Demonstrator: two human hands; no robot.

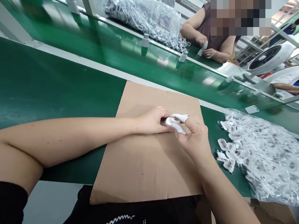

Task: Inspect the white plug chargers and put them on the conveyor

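Note:
Over the cardboard sheet (144, 158), both hands meet at a small white plastic part (168, 121), whose exact kind is partly hidden by the fingers. My left hand (153, 120) comes in from the left, closed around the part with thumb and fingers. From the right, my right hand (195, 130) pinches at the same part with thumb and forefinger. White coverings wrap the tips of these two fingers, one of them a finger cot (182, 118).
At right lies a clear plastic bag (275, 155) of white plastic housings, several spilling out. Beyond a white rail (93, 63), a green conveyor belt (112, 46) carries white plug chargers (145, 40). Opposite, a co-worker (218, 46) handles a white piece beside another bag (149, 18). A fan (268, 57) stands behind.

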